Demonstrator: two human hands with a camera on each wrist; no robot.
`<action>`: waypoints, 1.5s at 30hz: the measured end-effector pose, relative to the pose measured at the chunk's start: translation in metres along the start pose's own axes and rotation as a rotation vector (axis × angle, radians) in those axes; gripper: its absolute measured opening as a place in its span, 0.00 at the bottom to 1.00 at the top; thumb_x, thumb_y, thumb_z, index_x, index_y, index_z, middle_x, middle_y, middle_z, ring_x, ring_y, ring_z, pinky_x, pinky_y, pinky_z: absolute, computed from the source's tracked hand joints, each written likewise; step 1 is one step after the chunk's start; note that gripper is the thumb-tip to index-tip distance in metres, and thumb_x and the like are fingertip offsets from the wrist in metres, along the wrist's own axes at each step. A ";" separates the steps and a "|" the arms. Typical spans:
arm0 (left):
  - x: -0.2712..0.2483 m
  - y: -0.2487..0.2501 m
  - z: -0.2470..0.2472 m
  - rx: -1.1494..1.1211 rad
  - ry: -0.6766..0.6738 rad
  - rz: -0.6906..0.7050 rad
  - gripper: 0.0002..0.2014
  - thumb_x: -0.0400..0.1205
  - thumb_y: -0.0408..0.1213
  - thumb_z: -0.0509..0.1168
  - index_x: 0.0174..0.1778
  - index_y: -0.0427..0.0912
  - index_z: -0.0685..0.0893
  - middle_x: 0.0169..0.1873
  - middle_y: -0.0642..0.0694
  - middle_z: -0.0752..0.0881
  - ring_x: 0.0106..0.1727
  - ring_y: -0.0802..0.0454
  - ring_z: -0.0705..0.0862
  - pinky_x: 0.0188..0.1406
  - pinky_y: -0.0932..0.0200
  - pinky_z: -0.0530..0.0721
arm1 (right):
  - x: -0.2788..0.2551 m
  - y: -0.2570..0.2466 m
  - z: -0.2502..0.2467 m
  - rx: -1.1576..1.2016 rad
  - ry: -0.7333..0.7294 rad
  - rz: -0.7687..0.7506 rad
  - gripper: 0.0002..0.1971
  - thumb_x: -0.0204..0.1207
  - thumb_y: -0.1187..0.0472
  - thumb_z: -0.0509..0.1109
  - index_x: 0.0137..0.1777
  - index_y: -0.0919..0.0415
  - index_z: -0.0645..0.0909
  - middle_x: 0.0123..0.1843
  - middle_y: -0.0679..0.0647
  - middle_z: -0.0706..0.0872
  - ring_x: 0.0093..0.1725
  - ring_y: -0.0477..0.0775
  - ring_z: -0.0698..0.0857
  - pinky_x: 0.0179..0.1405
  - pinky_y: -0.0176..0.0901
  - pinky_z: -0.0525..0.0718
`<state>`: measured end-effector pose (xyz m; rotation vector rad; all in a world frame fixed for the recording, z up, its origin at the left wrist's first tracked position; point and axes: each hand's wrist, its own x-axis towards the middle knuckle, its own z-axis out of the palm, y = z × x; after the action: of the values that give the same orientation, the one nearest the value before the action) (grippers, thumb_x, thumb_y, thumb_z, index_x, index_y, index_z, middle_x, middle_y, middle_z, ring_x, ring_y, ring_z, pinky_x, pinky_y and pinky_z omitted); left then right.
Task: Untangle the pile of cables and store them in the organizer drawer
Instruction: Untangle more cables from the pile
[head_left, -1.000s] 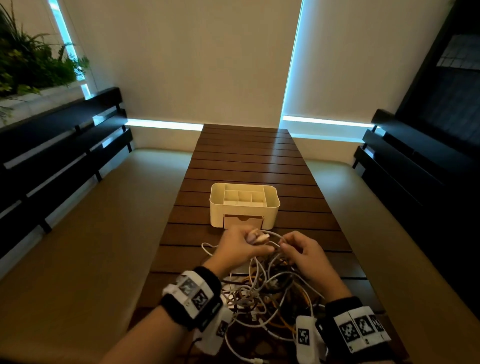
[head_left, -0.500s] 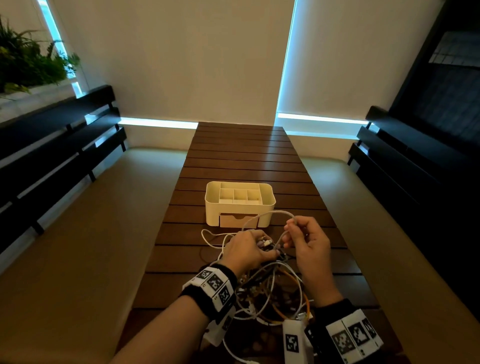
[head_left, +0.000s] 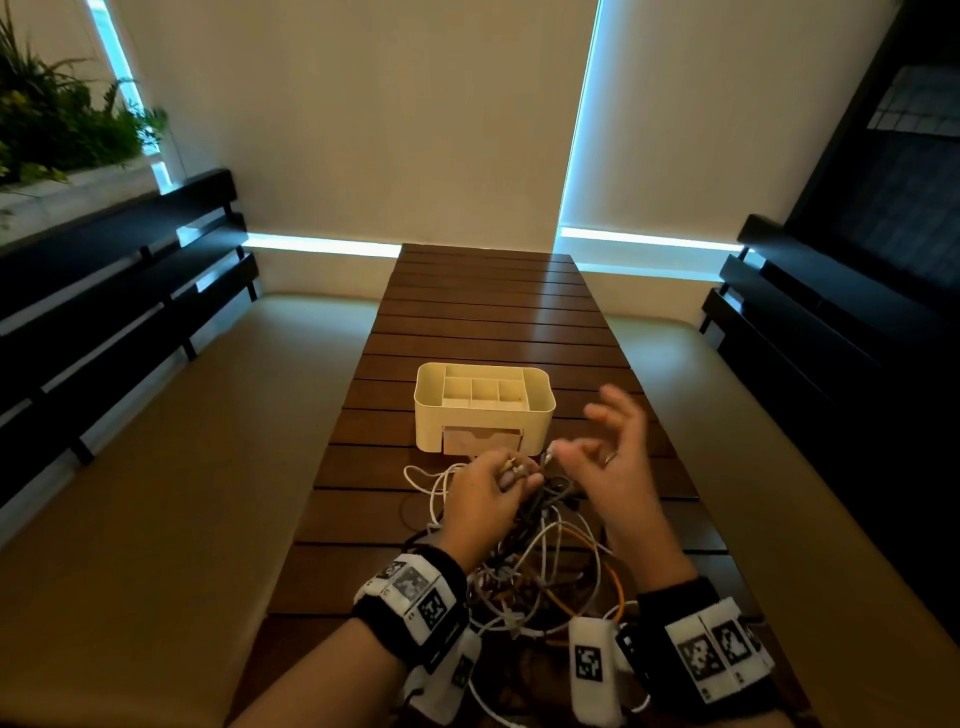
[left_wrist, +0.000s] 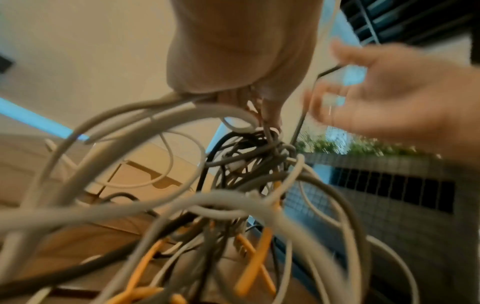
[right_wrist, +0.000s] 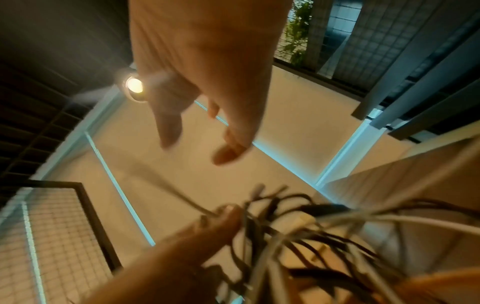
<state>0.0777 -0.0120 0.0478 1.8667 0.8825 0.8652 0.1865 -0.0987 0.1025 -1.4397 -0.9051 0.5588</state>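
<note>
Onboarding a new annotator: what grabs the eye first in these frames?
The tangled pile of cables, white, grey and orange, at the near end of the wooden table, with the left hand gripping its top. Above it the right hand is spread and motion-blurred. Just beyond sits the cream organizer, drawer closed.
</note>
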 end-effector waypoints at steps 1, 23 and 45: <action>0.001 0.002 -0.001 -0.091 -0.006 -0.050 0.04 0.76 0.37 0.73 0.43 0.46 0.85 0.40 0.53 0.87 0.42 0.61 0.84 0.42 0.66 0.82 | 0.001 0.010 0.002 -0.185 -0.064 0.122 0.19 0.73 0.65 0.72 0.60 0.48 0.72 0.58 0.48 0.79 0.53 0.47 0.82 0.42 0.35 0.82; -0.025 0.009 -0.006 -0.230 0.086 -0.125 0.09 0.75 0.32 0.73 0.37 0.47 0.79 0.33 0.43 0.85 0.35 0.53 0.84 0.37 0.59 0.85 | 0.006 0.069 -0.003 -0.864 0.181 0.353 0.09 0.76 0.53 0.62 0.40 0.57 0.75 0.45 0.52 0.77 0.47 0.55 0.75 0.47 0.46 0.73; -0.010 0.015 -0.012 -0.333 -0.084 -0.061 0.21 0.65 0.37 0.81 0.45 0.53 0.76 0.44 0.47 0.89 0.48 0.48 0.89 0.49 0.45 0.88 | -0.003 0.049 0.004 -0.600 -0.053 -0.204 0.05 0.77 0.62 0.69 0.44 0.60 0.86 0.41 0.44 0.75 0.41 0.41 0.77 0.38 0.38 0.77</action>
<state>0.0659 -0.0204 0.0636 1.5675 0.6922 0.8341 0.1915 -0.0940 0.0535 -1.8388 -1.3157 0.1713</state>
